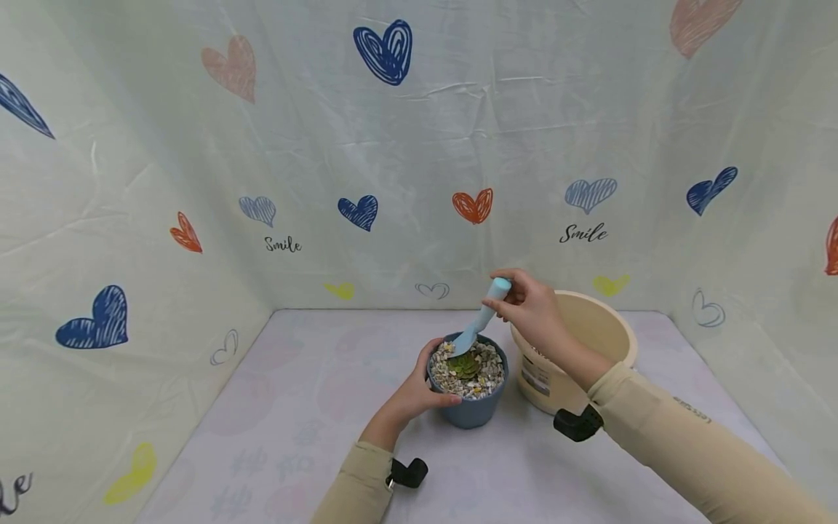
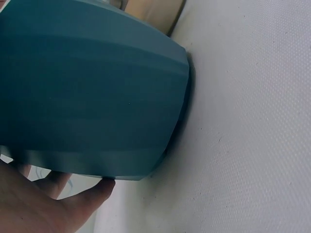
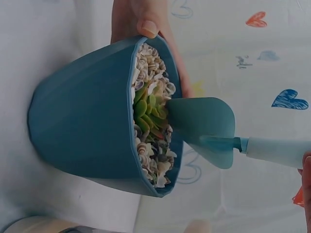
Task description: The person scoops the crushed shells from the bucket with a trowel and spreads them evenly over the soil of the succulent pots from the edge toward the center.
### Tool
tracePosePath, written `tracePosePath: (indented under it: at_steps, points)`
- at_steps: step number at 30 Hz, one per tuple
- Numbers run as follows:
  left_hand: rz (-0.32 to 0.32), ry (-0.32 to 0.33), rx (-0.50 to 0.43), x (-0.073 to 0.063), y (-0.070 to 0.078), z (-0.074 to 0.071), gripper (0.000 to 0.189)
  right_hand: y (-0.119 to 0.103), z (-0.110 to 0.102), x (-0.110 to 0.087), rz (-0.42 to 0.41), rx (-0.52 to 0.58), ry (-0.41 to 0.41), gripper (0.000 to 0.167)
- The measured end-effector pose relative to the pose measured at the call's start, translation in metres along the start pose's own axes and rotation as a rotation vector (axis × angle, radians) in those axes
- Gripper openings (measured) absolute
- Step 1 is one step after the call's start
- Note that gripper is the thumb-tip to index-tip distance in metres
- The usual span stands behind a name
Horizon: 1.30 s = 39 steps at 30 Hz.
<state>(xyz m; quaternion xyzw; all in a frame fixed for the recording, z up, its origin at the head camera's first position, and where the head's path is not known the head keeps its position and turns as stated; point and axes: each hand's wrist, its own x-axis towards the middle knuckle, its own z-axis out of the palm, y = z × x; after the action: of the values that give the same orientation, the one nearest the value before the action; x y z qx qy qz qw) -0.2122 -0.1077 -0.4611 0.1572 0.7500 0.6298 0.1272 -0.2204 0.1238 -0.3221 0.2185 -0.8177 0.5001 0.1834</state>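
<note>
A blue faceted flower pot [image 1: 473, 415] stands on the table, filled with small shells and pebbles [image 3: 163, 172] around a green succulent [image 3: 148, 110] with reddish leaf tips. My left hand [image 1: 415, 393] holds the pot from the left, thumb at the near rim and fingers along its side; in the left wrist view the pot wall [image 2: 92, 92] fills much of the picture. Between thumb and fingers, my right hand [image 1: 533, 311] grips the upper handle of a light blue trowel [image 1: 483, 319]. The trowel slants down, and its blade [image 3: 206, 119] reaches into the pot right beside the succulent.
Just right of the pot is a large cream bucket [image 1: 623, 338], under my right forearm. The pale table [image 1: 308, 407] meets a hanging cloth printed with hearts [image 1: 386, 145] behind and at both sides. A black wrist camera [image 1: 579, 423] hangs below my right sleeve.
</note>
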Motion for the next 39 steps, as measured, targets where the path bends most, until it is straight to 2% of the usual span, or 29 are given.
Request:
tracePosePath:
  at_steps: [25,39]
  points:
    - [-0.005,0.017,0.004,0.0,0.0,0.002,0.113,0.006,-0.017,-0.001,0.033,-0.03,0.033,0.039]
    - [-0.034,0.018,0.008,-0.001,-0.001,0.001,0.114,0.009,-0.046,-0.012,0.073,-0.026,0.074,0.043]
